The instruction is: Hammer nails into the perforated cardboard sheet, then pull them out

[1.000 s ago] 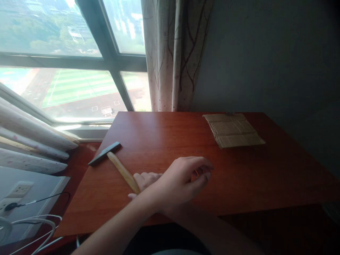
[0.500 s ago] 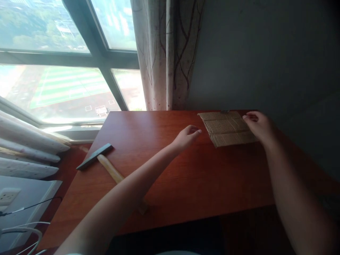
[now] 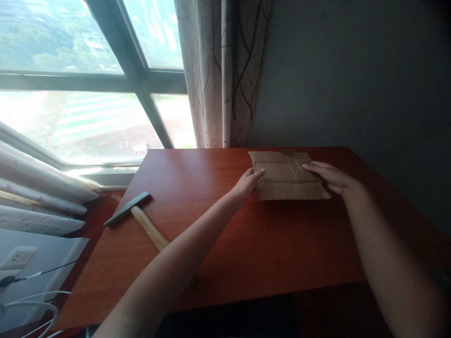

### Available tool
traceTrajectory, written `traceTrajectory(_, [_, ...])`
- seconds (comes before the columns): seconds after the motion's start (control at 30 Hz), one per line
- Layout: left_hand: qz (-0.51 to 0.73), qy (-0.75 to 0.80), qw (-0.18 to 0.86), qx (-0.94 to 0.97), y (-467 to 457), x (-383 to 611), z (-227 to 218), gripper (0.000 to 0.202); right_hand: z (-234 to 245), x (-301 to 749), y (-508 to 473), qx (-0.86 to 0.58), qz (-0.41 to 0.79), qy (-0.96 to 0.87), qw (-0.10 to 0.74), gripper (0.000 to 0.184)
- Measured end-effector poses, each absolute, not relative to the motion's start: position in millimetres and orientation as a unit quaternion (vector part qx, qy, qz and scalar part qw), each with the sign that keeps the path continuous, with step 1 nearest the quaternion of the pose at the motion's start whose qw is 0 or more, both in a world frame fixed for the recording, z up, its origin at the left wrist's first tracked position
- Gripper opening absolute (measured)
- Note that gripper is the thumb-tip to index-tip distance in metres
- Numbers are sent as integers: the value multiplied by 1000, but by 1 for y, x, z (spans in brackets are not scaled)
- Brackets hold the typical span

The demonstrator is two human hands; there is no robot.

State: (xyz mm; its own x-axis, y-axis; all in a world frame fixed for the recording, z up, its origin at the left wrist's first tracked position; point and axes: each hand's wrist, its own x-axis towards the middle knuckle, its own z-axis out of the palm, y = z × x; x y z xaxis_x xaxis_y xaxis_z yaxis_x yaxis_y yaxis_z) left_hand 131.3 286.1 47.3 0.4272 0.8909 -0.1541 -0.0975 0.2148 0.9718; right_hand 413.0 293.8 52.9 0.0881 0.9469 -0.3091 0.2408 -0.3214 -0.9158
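A creased piece of brown corrugated cardboard (image 3: 282, 180) is at the far right part of the table, a little raised at its near edge. My left hand (image 3: 247, 182) grips its left edge, thumb on top. At the right edge, my right hand (image 3: 327, 175) holds it with the thumb on top and the other fingers around the side. A small cluster of thin dark metal pieces (image 3: 288, 151) shows at the cardboard's far edge; I cannot tell exactly what they are. On the left lies a hammer (image 3: 150, 227) with a long dark head and pale wooden handle, partly hidden by my left forearm.
The reddish-brown wooden table (image 3: 225, 244) reaches to the grey wall (image 3: 334, 80) at the back. A window (image 3: 137, 80) and curtains (image 3: 218, 80) stand beyond its left side. A wall socket (image 3: 19, 258) with cables is at the lower left.
Both hands have closed on the cardboard's left and right edges. The cardboard appears shifted slightly left and nearer. The hammer stays in its place.
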Motion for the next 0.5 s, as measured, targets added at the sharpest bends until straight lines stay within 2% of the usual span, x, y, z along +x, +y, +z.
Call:
traceTrajectory(0.13, [398, 388, 687, 468, 254, 88, 50, 40, 52, 360, 285, -593, 571, -441, 358, 25])
traceTrajectory(0.2, [442, 399, 703, 390, 233, 64, 52, 44, 50, 333, 278, -562, 586, -463, 356, 25])
traceTrajectory(0.33, [455, 431, 701, 339, 200, 24, 54, 49, 48, 296, 274, -509, 590, -539, 320, 35])
traceTrajectory(0.4, [466, 460, 680, 331, 191, 8, 52, 52, 47, 288, 277, -520, 536, -590, 307, 40])
traceTrajectory(0.5, [514, 520, 593, 338, 187, -15, 51, 53, 50, 280, 278, -587, 316, -668, 331, 43])
